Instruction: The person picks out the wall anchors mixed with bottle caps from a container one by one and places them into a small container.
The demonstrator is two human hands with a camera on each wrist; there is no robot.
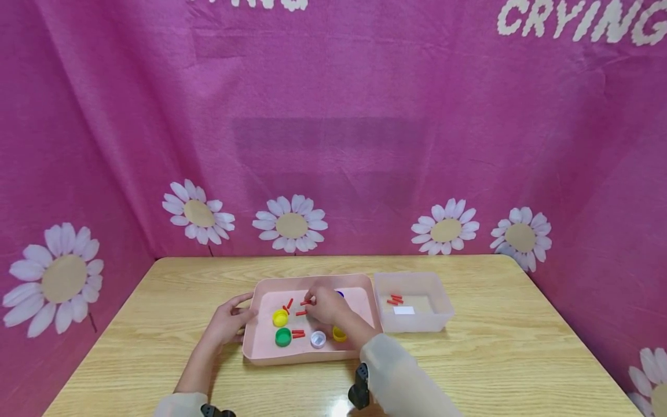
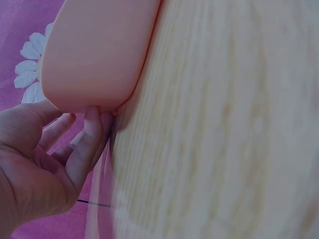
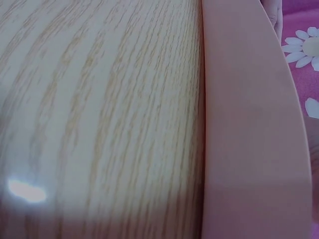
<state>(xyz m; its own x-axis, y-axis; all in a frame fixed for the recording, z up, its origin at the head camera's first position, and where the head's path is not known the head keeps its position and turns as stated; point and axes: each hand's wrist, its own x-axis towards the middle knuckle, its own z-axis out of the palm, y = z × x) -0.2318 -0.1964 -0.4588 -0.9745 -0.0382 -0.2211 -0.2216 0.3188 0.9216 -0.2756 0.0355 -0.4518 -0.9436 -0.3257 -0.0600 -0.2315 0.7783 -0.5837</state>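
Observation:
A shallow pink tray [image 1: 307,358] lies on the wooden table. My left hand [image 1: 227,322] holds its left end, thumb at the rim and fingers against the outer wall [image 2: 94,59]. Over the middle of the tray, my right hand [image 1: 327,305] pinches a small red stick [image 1: 305,303] at its fingertips. Another red stick [image 1: 301,313] lies just below. More red sticks [image 1: 298,333] lie near a green cap [image 1: 283,337] and a yellow cap [image 1: 280,317]. Closer to me sit a white cap [image 1: 318,339] and a second yellow cap [image 1: 339,334]; a blue cap [image 1: 340,293] is partly hidden by the right hand.
Against the tray's right side stands a clear plastic bin [image 1: 440,315] with several red sticks [image 1: 395,299] and a white label [image 1: 403,310] on its front. The wooden table [image 1: 500,347] ends at a pink curtain [image 1: 333,145] printed with daisies.

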